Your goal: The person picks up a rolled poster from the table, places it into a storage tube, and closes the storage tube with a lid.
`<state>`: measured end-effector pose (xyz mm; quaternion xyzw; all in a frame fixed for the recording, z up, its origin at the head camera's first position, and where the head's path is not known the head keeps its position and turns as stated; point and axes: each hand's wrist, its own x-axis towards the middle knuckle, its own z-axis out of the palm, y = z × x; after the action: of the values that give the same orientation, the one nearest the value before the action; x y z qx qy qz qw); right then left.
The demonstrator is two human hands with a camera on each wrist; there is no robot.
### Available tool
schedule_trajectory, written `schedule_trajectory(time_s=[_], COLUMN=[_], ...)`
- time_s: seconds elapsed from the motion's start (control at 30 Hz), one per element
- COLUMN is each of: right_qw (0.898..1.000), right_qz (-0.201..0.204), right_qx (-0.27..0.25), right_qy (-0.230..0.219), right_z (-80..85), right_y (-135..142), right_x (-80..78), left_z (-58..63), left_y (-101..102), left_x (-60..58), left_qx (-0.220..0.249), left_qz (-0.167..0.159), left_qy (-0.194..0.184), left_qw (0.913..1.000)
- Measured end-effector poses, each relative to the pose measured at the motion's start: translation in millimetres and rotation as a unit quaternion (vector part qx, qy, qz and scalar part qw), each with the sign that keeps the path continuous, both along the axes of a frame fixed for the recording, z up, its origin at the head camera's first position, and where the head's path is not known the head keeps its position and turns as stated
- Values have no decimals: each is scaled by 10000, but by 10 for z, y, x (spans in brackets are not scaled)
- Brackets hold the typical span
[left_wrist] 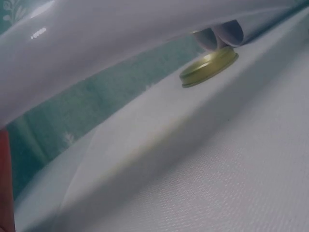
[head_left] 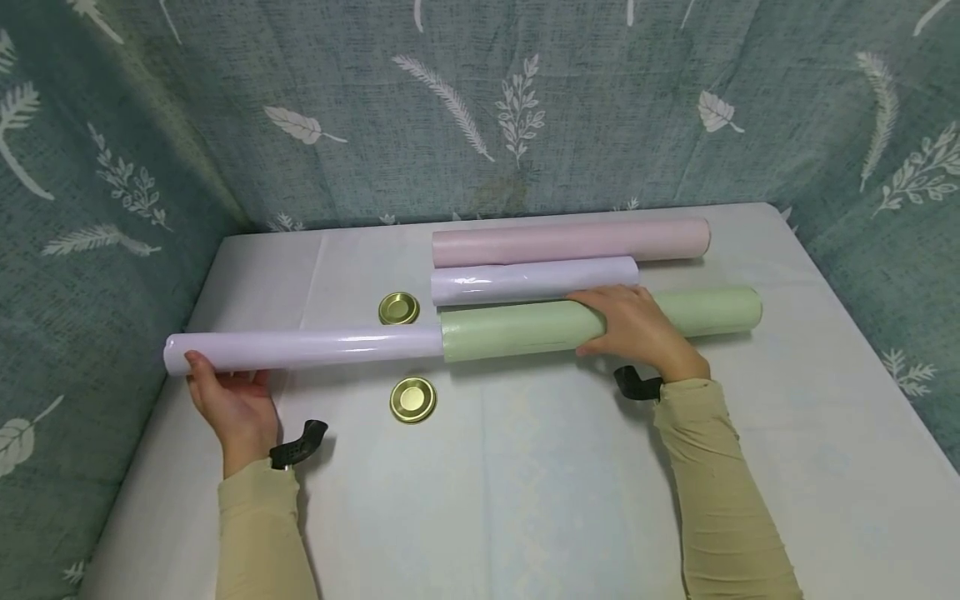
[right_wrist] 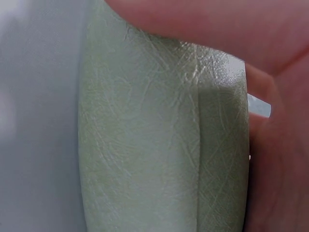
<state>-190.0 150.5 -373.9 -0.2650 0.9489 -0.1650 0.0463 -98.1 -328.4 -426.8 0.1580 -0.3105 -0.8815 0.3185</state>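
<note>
A long, glossy lavender paper tube [head_left: 315, 348] lies across the front of the tubes, raised over the tabletop with its shadow below in the left wrist view. My left hand [head_left: 238, 412] holds its left end, thumb on the near side and fingers underneath. Its right end runs up to the left mouth of a wider green paper tube [head_left: 510, 329], in line with it; the exact join is hidden. My right hand [head_left: 637, 329] grips the green tube from above around its middle. In the right wrist view, the thumb presses across the green tube's textured paper [right_wrist: 140, 135].
Behind lie a shorter lavender tube [head_left: 525, 282] and a pink tube [head_left: 570, 242], side by side. One gold jar lid [head_left: 398, 309] sits behind the held lavender tube, another gold lid [head_left: 412, 400] in front. Leaf-patterned green cloth [head_left: 450, 183] hangs around the white table [head_left: 480, 500].
</note>
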Motion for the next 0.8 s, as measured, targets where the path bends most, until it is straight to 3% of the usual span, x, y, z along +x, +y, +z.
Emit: schedule_trajectory(time_s=[0.27,0.47,0.8], right_qw=[9999,9999,9998], right_qz=[34,39,49], right_qx=[133,145,187], right_qy=[-17,24,27], right_z=[-12,-8,-27], right_y=[-30,-47,-56], right_x=[-4,-2,-6], left_z=[-29,-64,-28], left_y=[9,6,37], left_x=[-2,-17,-39], left_qx=[62,-159,-484], left_qz=[-260,-469,-461], left_qy=[177,312,153], left_qw=[9995,9983,9976])
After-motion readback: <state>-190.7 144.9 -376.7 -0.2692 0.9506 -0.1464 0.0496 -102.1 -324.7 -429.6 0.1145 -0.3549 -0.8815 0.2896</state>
